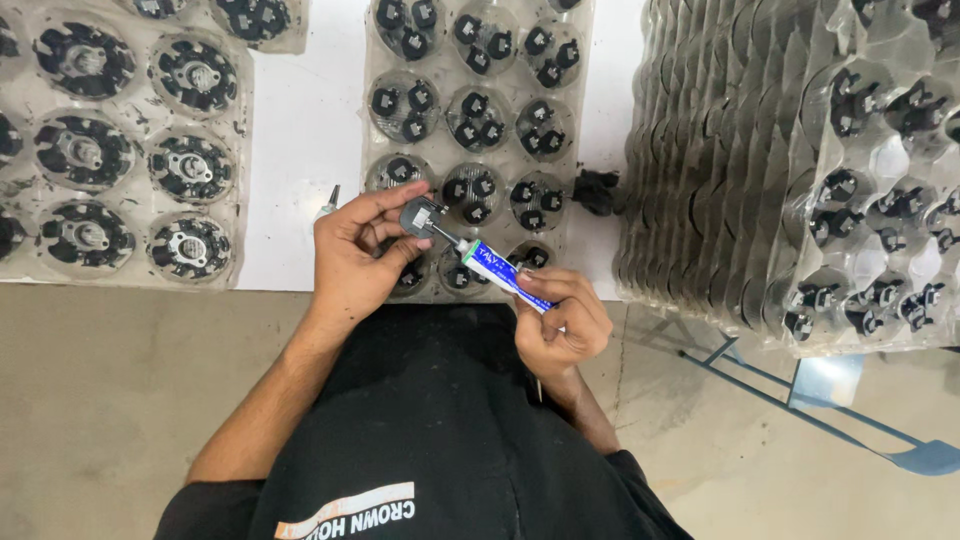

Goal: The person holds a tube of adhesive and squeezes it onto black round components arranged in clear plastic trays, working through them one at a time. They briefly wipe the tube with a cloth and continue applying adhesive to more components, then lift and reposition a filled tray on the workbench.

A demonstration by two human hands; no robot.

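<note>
My left hand [352,252] pinches a small dark plastic part [418,216] between thumb and fingers, just above the near edge of a clear blister tray [575,150]. My right hand [560,318] grips a small blue-and-white tube [503,274], tilted up to the left. The tube's thin nozzle touches the dark part. The tray beneath holds rows of round pockets, each with several small black parts [478,104].
A second clear tray [225,270] with larger black round discs lies at the left on the white table [305,130]. A tall stack of similar trays [800,170] stands at the right. A loose black part [597,190] lies between. Grey floor and a blue frame [850,420] below.
</note>
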